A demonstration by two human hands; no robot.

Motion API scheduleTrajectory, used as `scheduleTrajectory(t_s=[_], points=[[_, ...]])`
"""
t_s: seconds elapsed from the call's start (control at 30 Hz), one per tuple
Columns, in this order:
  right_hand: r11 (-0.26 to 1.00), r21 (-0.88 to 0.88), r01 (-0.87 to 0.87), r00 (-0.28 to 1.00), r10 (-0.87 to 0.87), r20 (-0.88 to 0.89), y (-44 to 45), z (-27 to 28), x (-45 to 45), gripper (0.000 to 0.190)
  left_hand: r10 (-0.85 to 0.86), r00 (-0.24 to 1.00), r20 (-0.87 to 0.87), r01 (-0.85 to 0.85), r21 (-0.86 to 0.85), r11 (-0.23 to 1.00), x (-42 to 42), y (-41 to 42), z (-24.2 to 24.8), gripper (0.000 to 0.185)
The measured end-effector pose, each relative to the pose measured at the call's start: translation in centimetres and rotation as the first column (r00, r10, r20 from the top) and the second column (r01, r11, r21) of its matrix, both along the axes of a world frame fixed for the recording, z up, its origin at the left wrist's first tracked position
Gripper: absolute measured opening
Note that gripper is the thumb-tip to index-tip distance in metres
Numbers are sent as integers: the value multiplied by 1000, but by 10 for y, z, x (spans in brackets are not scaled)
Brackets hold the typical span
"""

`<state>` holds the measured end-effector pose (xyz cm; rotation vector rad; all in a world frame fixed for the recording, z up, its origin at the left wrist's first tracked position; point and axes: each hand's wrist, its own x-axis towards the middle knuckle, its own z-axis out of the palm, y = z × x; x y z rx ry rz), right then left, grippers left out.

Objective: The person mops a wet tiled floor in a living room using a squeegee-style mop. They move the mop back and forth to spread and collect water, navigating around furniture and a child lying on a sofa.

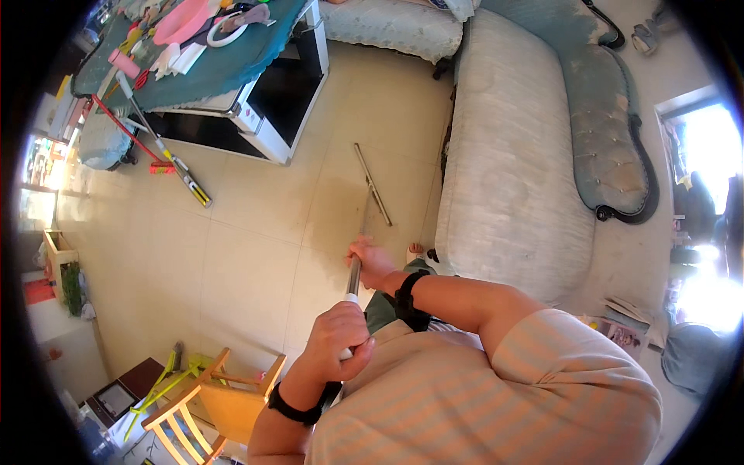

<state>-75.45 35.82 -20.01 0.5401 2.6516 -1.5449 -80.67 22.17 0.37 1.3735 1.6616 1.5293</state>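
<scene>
A long-handled floor tool with a metal pole (354, 276) and a narrow crosswise bar head (373, 185) slants down to the floor. It looks like a squeegee or a flat mop; which one I cannot tell. My left hand (342, 337) is closed around the white grip at the pole's upper end. Further down, my right hand (372, 263) grips the metal pole. The bar head rests on the beige tiled floor (250, 261), beside a darker, damp-looking patch. Both wrists wear black bands.
A sofa (511, 163) runs along the right. At the upper left, a table with a teal cloth (232, 75) bears many items; a spray mop (183, 168) and a red-handled brush (161, 167) lean on it. A wooden chair (232, 407) stands at the lower left.
</scene>
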Motion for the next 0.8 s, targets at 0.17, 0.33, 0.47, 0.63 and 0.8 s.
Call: scheduleTrajectory(t_s=[0.17,0.33,0.47,0.63,0.8], points=[[993,-92,-80,996,76,-47,-40,18,-8,12,40,999,-18,-41,-45,998,5,-30,21,21],[966,-178,-185,982,179,-53,-59,29,-18,10,46,997,-61,-50,-60,997,7,-41,41,20],[941,-146,-305,943,277,-187,-52,40,-21,7,24,994,-106,-27,-26,999,10,-39,58,24],[946,6,-325,907,314,-282,-10,51,-29,6,91,985,-144,-83,65,994,9,-23,58,25],[937,146,-318,905,346,-249,60,36,-57,15,106,972,-212,-97,55,994,-8,9,24,22]])
